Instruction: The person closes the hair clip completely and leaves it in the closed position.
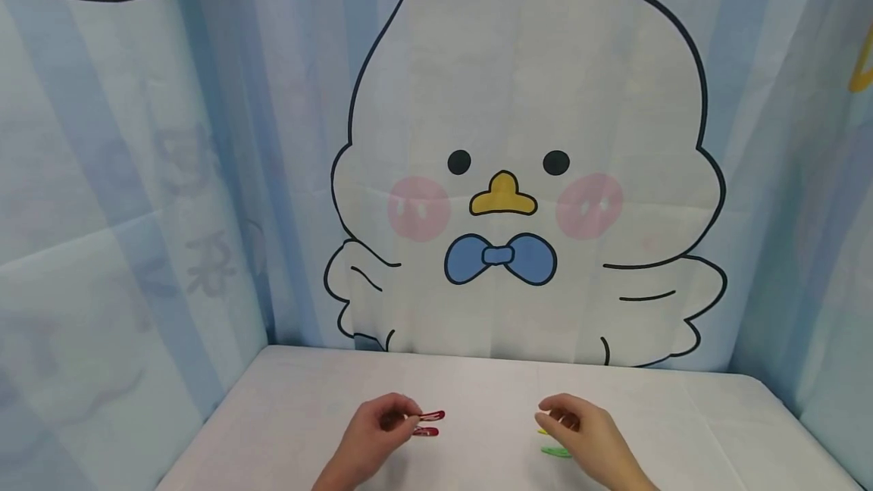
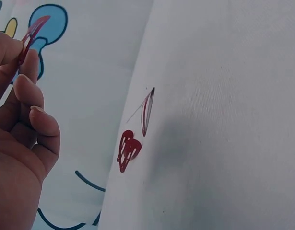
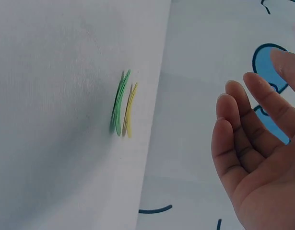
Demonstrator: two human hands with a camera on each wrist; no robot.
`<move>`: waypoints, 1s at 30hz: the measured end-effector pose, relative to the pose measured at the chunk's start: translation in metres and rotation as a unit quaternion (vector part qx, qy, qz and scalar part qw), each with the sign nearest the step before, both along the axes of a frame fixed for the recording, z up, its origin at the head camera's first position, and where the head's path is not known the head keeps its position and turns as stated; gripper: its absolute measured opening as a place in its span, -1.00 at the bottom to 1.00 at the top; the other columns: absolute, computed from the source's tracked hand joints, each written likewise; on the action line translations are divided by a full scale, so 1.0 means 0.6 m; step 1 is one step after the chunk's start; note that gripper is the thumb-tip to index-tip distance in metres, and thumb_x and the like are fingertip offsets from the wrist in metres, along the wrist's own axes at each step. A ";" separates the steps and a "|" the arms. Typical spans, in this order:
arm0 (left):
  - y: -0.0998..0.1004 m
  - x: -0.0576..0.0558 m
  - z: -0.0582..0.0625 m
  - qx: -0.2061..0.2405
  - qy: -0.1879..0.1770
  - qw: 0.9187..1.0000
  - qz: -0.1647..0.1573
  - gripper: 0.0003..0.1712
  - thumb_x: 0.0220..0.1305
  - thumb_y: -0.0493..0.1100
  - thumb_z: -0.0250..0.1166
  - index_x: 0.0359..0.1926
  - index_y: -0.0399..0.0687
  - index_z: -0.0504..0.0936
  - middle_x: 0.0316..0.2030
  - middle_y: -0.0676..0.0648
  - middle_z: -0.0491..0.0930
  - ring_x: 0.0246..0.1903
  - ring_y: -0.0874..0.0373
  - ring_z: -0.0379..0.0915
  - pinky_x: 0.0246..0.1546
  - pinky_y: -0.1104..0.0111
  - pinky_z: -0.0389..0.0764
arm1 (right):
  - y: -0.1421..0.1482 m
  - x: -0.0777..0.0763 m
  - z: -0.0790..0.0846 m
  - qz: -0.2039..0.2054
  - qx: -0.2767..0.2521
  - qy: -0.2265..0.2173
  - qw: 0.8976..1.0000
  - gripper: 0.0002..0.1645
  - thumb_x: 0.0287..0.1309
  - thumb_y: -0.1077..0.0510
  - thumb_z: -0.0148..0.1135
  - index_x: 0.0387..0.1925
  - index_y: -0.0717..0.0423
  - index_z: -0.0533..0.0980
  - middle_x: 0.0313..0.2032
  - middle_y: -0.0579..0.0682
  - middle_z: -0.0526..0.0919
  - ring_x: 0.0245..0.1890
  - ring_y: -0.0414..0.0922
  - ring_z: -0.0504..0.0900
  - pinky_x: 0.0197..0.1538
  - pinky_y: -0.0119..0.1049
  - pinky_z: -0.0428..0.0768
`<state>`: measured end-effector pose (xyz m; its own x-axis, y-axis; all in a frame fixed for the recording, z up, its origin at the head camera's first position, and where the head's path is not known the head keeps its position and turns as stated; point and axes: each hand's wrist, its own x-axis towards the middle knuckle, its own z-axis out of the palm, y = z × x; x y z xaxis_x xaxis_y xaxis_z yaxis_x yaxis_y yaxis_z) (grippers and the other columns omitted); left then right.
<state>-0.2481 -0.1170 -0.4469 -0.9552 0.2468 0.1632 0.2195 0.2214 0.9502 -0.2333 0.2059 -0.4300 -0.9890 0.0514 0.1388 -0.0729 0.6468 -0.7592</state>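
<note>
My left hand pinches a red snap hair clip between thumb and forefinger, raised above the table. Beneath it lie more red snap clips, overlapping. A further clip, seen edge-on, rests beside them with its parts spread. On the other side, my right hand hovers with fingers loosely bent, the thumb apart from the forefinger in the right wrist view, nothing between them. Below that hand are slim green clips and yellow clips, side by side; the head view shows them partly hidden by the hand.
A white-covered table carries the clips. Behind it hangs a blue-striped cloth printed with a white cartoon bird, and similar cloth closes off the left and right sides.
</note>
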 end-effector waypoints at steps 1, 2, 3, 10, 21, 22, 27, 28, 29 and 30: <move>0.002 0.001 0.000 0.000 0.000 1.000 0.000 -0.84 0.29 -0.26 0.36 -0.14 -0.25 0.69 -0.27 -0.04 0.65 -0.31 0.08 0.47 -0.29 0.40 0.56 | -0.003 0.001 0.000 0.003 -0.005 0.007 1.000 -0.79 0.19 0.07 0.44 -0.19 0.08 0.67 -0.42 -0.16 0.58 -0.42 -0.17 0.49 -0.33 -0.32 0.49; 0.004 0.001 0.000 0.003 -0.001 1.000 -0.001 -0.83 0.29 -0.26 0.36 -0.14 -0.25 0.69 -0.27 -0.04 0.65 -0.30 0.08 0.48 -0.29 0.40 0.55 | -0.006 0.003 0.000 0.007 -0.010 0.013 1.000 -0.78 0.18 0.07 0.44 -0.19 0.09 0.67 -0.41 -0.17 0.58 -0.41 -0.18 0.49 -0.32 -0.32 0.50; 0.007 0.002 0.000 0.006 -0.004 1.000 -0.003 -0.83 0.29 -0.25 0.36 -0.14 -0.25 0.69 -0.27 -0.04 0.65 -0.30 0.08 0.48 -0.29 0.40 0.56 | -0.009 0.004 0.001 0.010 -0.015 0.019 1.000 -0.78 0.18 0.07 0.45 -0.18 0.09 0.67 -0.40 -0.18 0.59 -0.40 -0.19 0.50 -0.30 -0.33 0.51; 0.025 0.006 -0.001 0.027 -0.015 0.999 -0.017 -0.85 0.31 -0.27 0.34 -0.14 -0.24 0.68 -0.27 -0.06 0.66 -0.29 0.04 0.53 -0.27 0.37 0.56 | -0.031 0.018 0.005 0.014 -0.053 0.039 0.998 -0.78 0.15 0.12 0.47 -0.17 0.09 0.67 -0.38 -0.18 0.61 -0.36 -0.22 0.54 -0.26 -0.35 0.52; 0.043 0.016 -0.004 0.044 -0.018 0.998 -0.038 -0.88 0.32 -0.28 0.34 -0.15 -0.23 0.70 -0.32 -0.03 0.63 -0.36 0.11 0.44 -0.33 0.38 0.50 | -0.066 0.032 0.010 0.050 -0.089 0.053 0.993 -0.77 0.15 0.12 0.47 -0.17 0.08 0.65 -0.36 -0.15 0.64 -0.34 -0.21 0.56 -0.24 -0.34 0.55; 0.045 0.017 -0.005 0.045 -0.018 0.998 -0.040 -0.88 0.33 -0.28 0.34 -0.15 -0.22 0.70 -0.32 -0.03 0.63 -0.36 0.11 0.44 -0.32 0.38 0.50 | -0.069 0.033 0.010 0.056 -0.092 0.055 0.993 -0.76 0.15 0.11 0.47 -0.17 0.08 0.65 -0.36 -0.15 0.64 -0.35 -0.21 0.56 -0.25 -0.35 0.55; 0.053 0.022 -0.004 0.048 -0.020 0.998 -0.045 -0.87 0.33 -0.28 0.33 -0.14 -0.25 0.70 -0.30 -0.03 0.65 -0.35 0.11 0.46 -0.31 0.38 0.51 | -0.082 0.038 0.008 0.087 -0.109 0.064 0.988 -0.74 0.17 0.08 0.46 -0.16 0.10 0.64 -0.34 -0.14 0.65 -0.34 -0.22 0.56 -0.26 -0.36 0.56; 0.055 0.023 -0.004 0.048 -0.019 0.998 -0.046 -0.86 0.33 -0.28 0.33 -0.14 -0.25 0.70 -0.30 -0.03 0.65 -0.35 0.11 0.46 -0.31 0.38 0.52 | -0.084 0.039 0.007 0.091 -0.112 0.064 0.987 -0.74 0.17 0.07 0.46 -0.16 0.10 0.64 -0.34 -0.14 0.65 -0.34 -0.23 0.56 -0.26 -0.36 0.56; 0.057 0.024 -0.003 0.049 -0.018 0.998 -0.048 -0.86 0.33 -0.28 0.33 -0.14 -0.26 0.70 -0.30 -0.03 0.66 -0.35 0.11 0.46 -0.31 0.38 0.52 | -0.086 0.040 0.006 0.095 -0.115 0.066 0.987 -0.74 0.18 0.07 0.45 -0.16 0.10 0.64 -0.33 -0.15 0.65 -0.34 -0.23 0.56 -0.26 -0.36 0.55; 0.058 0.025 -0.003 0.049 -0.017 0.997 -0.050 -0.85 0.33 -0.28 0.33 -0.14 -0.27 0.70 -0.30 -0.03 0.66 -0.35 0.11 0.46 -0.31 0.38 0.51 | -0.088 0.041 0.006 0.099 -0.117 0.069 0.986 -0.75 0.18 0.07 0.45 -0.16 0.09 0.64 -0.33 -0.15 0.65 -0.35 -0.24 0.56 -0.26 -0.36 0.55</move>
<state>-0.2330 -0.0820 -0.4486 -0.9324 0.3247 0.1585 0.2022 0.1053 0.9737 -0.2089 0.1530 -0.4267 -0.9552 -0.0947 0.2804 -0.2938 0.4173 -0.8600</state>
